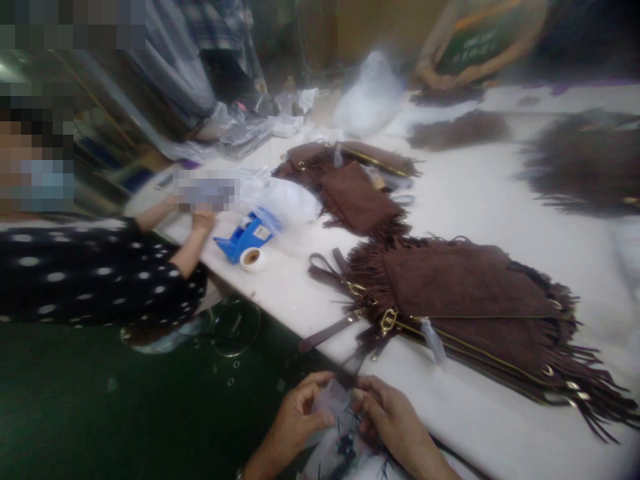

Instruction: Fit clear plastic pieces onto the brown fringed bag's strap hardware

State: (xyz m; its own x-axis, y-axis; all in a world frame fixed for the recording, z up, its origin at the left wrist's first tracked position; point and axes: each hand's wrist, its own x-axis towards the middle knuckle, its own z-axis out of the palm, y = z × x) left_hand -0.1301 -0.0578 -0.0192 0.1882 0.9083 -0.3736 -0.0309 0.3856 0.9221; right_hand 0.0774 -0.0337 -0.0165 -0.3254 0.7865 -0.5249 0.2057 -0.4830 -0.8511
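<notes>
Near the table's front edge, my left hand (pixel 295 420) is closed on a small piece of clear plastic wrap (pixel 333 398). Close beside it, my right hand (pixel 393 420) has its fingers curled at a dark brown strap (pixel 353 367), which runs down from the bags to between my hands. Its exact grip is partly hidden. Just beyond lies a stack of brown fringed bags (pixel 465 280) with gold zippers and clasps. Clear plastic (pixel 433 340) hangs from one zipper. Wrist straps (pixel 333 333) from the stack stick out over the table edge.
A blue tape dispenser (pixel 247 233) with a tape roll (pixel 251 259) stands at the left edge. More brown bags (pixel 357 193) lie behind. A co-worker in a dotted top (pixel 90 273) sits at left; another person's hands (pixel 450 80) are at the far side. A white plastic bundle (pixel 373 93) stands at the back.
</notes>
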